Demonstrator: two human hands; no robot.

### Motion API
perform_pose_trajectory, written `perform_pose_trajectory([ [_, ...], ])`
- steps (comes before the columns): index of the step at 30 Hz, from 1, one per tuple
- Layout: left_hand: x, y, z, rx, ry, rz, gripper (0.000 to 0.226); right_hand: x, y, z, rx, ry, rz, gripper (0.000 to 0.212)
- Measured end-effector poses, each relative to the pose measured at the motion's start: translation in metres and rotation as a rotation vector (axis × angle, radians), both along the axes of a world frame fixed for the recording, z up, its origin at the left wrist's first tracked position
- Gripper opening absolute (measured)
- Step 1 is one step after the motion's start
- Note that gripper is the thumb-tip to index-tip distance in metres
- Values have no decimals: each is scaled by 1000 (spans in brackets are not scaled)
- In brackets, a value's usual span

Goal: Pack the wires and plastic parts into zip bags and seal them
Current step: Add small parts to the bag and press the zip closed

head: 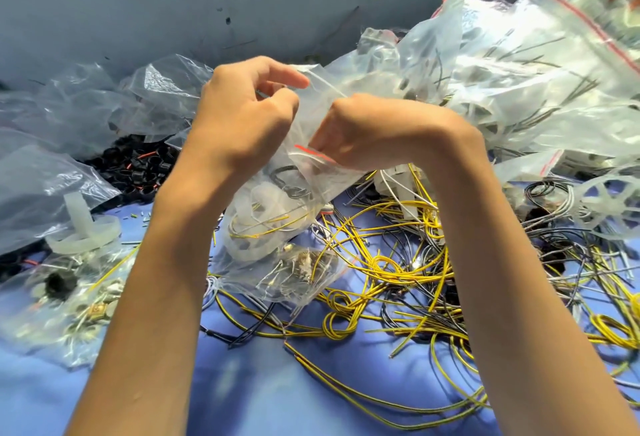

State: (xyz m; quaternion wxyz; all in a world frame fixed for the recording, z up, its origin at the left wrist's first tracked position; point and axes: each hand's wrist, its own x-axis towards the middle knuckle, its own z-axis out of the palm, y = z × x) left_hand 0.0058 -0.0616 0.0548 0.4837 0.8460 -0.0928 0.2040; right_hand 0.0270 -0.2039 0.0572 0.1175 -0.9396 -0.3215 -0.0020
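A clear zip bag [277, 227] with a red strip at its mouth hangs above the blue table, holding a white plastic part, a yellow wire and a black ring. My left hand [242, 113] pinches the bag's upper edge at the left. My right hand [363, 130] grips the bag's mouth by the red strip at the right. Loose yellow and black wires [398, 279] lie tangled on the table below and to the right. A white plastic ring part [83, 231] stands at the left.
Filled zip bags [519, 72] pile up at the back right. Empty and part-filled bags [62, 300] lie at the left, beside a heap of black plastic pieces [138, 169]. A white spoked wheel [609, 203] sits at the right edge. A grey wall [207, 2] stands behind.
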Motion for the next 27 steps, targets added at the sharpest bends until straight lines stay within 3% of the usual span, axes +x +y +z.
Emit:
perform_pose_trajectory([
  [6, 4, 8, 0, -37, -24, 91, 32, -1, -13, 13, 435, -154, -14, 10],
  [9, 7, 14, -1, -41, -36, 146, 33, -5, -16, 16, 494, -198, 30, 13],
  [12, 10, 20, 0, -100, -63, 208, 34, -9, -19, 20, 496, -109, 57, 18],
  [17, 15, 26, 2, -301, -78, 244, 31, -11, -12, 11, 140, 315, 67, 13],
  [20, 16, 24, 2, -417, -66, 228, 34, -9, 5, 1, -112, 293, 98, 25],
  [24, 12, 22, 5, -465, -34, 198, 12, -10, 43, -30, -400, 302, 55, 74],
  [25, 10, 22, 6, -462, -29, 189, 12, -12, 54, -39, -442, 313, 67, 77],
  [27, 7, 21, 7, -438, -21, 172, 14, -12, 70, -57, -446, 302, 92, 55],
])
